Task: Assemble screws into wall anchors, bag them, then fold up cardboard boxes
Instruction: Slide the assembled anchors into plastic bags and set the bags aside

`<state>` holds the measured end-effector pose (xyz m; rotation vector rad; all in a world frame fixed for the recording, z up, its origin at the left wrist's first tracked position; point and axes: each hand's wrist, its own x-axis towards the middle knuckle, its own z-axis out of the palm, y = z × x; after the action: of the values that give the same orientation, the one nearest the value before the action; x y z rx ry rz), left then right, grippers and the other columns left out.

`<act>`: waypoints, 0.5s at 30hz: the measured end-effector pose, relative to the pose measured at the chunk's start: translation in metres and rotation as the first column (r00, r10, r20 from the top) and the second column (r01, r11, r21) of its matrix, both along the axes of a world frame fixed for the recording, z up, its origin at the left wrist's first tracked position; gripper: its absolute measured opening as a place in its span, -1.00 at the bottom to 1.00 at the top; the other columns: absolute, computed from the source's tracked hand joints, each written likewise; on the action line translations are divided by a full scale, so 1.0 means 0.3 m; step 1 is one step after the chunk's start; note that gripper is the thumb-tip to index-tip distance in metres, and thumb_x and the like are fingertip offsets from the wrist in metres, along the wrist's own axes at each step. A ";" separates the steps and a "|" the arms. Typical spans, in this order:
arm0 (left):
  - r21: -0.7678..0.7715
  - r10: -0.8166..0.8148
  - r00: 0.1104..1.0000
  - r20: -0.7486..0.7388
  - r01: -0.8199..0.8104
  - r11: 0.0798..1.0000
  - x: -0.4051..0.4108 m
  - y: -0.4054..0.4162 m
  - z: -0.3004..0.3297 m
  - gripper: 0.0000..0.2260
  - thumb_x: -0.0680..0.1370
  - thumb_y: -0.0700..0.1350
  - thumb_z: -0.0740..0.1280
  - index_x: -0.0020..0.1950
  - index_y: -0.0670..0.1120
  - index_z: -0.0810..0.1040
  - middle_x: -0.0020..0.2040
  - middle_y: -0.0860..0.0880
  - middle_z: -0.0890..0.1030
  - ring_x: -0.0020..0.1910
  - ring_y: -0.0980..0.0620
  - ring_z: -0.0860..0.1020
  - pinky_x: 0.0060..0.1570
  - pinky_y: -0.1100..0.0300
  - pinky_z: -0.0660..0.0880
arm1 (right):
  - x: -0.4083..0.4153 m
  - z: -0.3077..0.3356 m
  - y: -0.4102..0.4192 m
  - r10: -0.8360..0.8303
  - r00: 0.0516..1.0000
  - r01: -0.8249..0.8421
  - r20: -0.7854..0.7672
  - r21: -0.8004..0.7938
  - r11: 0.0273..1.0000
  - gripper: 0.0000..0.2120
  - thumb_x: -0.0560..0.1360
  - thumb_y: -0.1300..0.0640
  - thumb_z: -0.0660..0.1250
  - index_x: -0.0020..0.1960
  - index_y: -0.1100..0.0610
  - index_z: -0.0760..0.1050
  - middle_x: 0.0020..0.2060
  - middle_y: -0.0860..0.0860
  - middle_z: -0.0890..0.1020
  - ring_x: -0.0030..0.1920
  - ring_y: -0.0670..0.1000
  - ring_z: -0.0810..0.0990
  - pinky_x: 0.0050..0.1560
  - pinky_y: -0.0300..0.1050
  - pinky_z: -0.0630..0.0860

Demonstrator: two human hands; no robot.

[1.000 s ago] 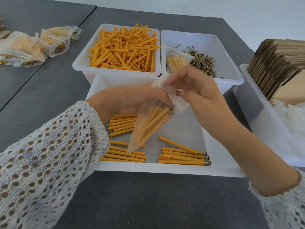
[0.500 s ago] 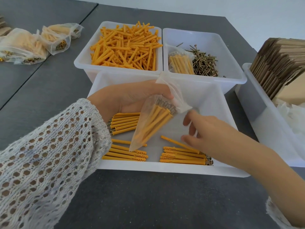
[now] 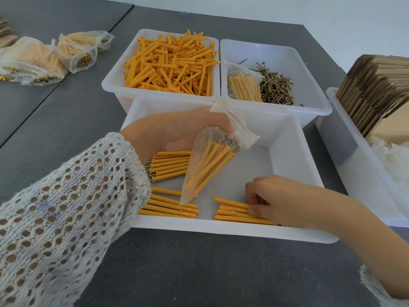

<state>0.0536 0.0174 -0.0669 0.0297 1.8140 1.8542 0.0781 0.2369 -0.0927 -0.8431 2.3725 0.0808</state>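
My left hand [image 3: 177, 129] grips a small clear plastic bag [image 3: 208, 165] by its top; the bag holds several orange anchors with screws and hangs tilted over the near white tray [image 3: 285, 138]. In the tray's front right corner my right hand [image 3: 272, 198] curls its fingers around a bundle of assembled anchors [image 3: 234, 212] lying on the tray floor. Two other groups of assembled anchors lie in the tray, one under my left wrist [image 3: 170, 165] and one at the front left [image 3: 168, 207].
Behind the tray stand a bin of loose orange anchors [image 3: 170, 63] and a bin of screws [image 3: 276, 87] with a filled bag [image 3: 243, 85] in it. Filled bags [image 3: 39, 60] lie at the far left. Flat cardboard boxes [image 3: 376, 85] stand in a bin at right.
My right hand let go of the bag's top, dropped to the tray's front right corner and closed on the anchor bundle. My left hand kept holding the bag.
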 end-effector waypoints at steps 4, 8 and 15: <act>0.008 0.009 1.000 -0.001 -0.009 1.000 -0.004 -0.014 -0.005 -0.52 0.38 -0.15 0.31 0.32 -0.10 0.50 0.06 -0.07 0.63 0.01 0.01 0.60 0.05 0.09 0.56 | -0.001 0.016 -0.004 -0.044 0.998 0.044 0.045 0.002 0.999 -0.93 0.60 0.03 0.22 -0.06 -0.07 0.41 -0.19 -0.12 0.50 -0.19 -0.11 0.48 -0.21 -0.22 0.42; 0.014 0.012 1.000 0.001 -0.012 1.000 -0.009 -0.019 -0.012 -0.51 0.39 -0.15 0.31 0.34 -0.10 0.49 0.08 -0.07 0.63 0.03 0.00 0.60 0.05 0.09 0.56 | 0.005 0.018 -0.021 -0.036 0.999 0.038 -0.020 0.102 0.994 -0.87 0.59 0.11 0.18 -0.11 0.06 0.45 -0.25 -0.04 0.47 -0.24 -0.03 0.48 -0.29 -0.23 0.39; 0.004 0.012 1.000 0.001 -0.012 1.000 -0.022 -0.025 -0.030 -0.50 0.41 -0.14 0.32 0.37 -0.10 0.48 0.10 -0.08 0.63 0.05 -0.02 0.60 0.08 0.07 0.56 | 0.012 0.027 -0.039 0.044 0.992 -0.017 -0.119 0.220 0.975 -0.73 0.63 0.10 0.12 -0.25 0.07 0.26 -0.22 -0.01 0.38 -0.11 0.05 0.48 -0.15 -0.13 0.42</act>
<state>0.0471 0.0099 -0.0759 0.0194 1.8132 1.8653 0.0817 0.2253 -0.0845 -0.7880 2.4096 0.4101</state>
